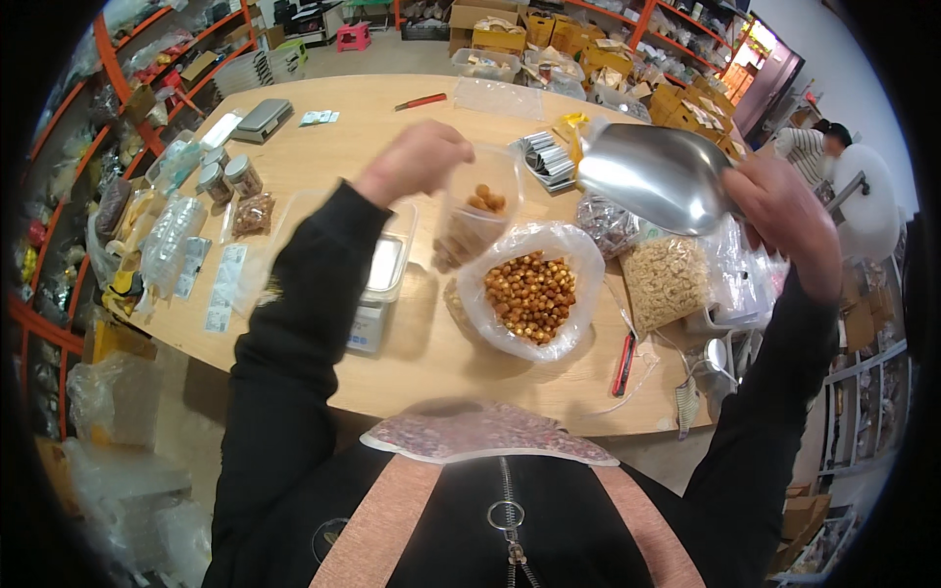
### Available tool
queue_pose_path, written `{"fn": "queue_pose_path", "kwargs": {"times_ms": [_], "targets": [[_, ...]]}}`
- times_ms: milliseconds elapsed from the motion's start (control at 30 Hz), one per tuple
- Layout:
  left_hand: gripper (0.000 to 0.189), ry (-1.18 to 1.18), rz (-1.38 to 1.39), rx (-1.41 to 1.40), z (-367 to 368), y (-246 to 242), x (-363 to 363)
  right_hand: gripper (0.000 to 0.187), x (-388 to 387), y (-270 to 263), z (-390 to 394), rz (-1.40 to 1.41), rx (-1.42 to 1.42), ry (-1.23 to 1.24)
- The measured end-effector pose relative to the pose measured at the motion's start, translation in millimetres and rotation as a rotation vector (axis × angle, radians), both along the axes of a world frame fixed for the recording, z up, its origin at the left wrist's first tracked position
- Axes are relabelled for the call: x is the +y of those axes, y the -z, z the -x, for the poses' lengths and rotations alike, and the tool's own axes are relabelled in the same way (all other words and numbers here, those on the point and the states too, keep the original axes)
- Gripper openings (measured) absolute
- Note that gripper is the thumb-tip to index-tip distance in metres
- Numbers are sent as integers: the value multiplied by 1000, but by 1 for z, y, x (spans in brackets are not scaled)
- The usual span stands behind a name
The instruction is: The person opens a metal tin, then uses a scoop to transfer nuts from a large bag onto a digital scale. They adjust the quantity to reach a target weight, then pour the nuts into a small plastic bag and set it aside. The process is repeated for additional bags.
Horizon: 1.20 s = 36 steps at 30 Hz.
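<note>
My left hand point(423, 163) grips the rim of a clear plastic container point(481, 213), tilted, with round brown dried pieces in it, above the left edge of an open plastic bag point(581, 331). That bag holds many round orange-brown pieces point(531, 295). My right hand point(783, 209) holds a large metal scoop point(650, 175), raised over the right side of the table; its bowl looks empty. A digital scale point(365, 327) with a clear plastic tub point(388, 275) on it lies partly behind my left sleeve.
On the wooden table point(419, 382), a red utility knife point(624, 365) and a bag of pale dried food point(665, 283) lie to the right. Lidded jars point(243, 176) and a second scale point(263, 120) stand at the left. A person point(805, 151) is at the far right.
</note>
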<state>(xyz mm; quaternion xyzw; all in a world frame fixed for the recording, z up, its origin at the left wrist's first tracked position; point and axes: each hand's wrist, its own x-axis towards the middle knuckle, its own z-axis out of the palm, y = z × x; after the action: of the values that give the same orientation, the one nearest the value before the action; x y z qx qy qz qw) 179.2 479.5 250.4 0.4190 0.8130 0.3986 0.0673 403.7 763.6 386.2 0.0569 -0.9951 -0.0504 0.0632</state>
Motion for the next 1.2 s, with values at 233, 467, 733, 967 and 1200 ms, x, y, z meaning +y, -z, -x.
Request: {"fn": "queue_pose_path", "kwargs": {"times_ms": [233,467,733,967,1200], "targets": [[26,-76,65,-12,24,-26,-82,28,8,194,-41,837,-307,619],[27,20,271,66,57,55,-145,33,-15,346,-28,440,203,451],[20,-37,279,-34,58,109,-172,21,-31,398,10,462,29,559],[25,-309,-92,544,-64,71,-117,20,-20,384,-23,530,-49,488],[58,-169,328,-941,-134,249,8,22,-32,415,4,652,52,431]]}}
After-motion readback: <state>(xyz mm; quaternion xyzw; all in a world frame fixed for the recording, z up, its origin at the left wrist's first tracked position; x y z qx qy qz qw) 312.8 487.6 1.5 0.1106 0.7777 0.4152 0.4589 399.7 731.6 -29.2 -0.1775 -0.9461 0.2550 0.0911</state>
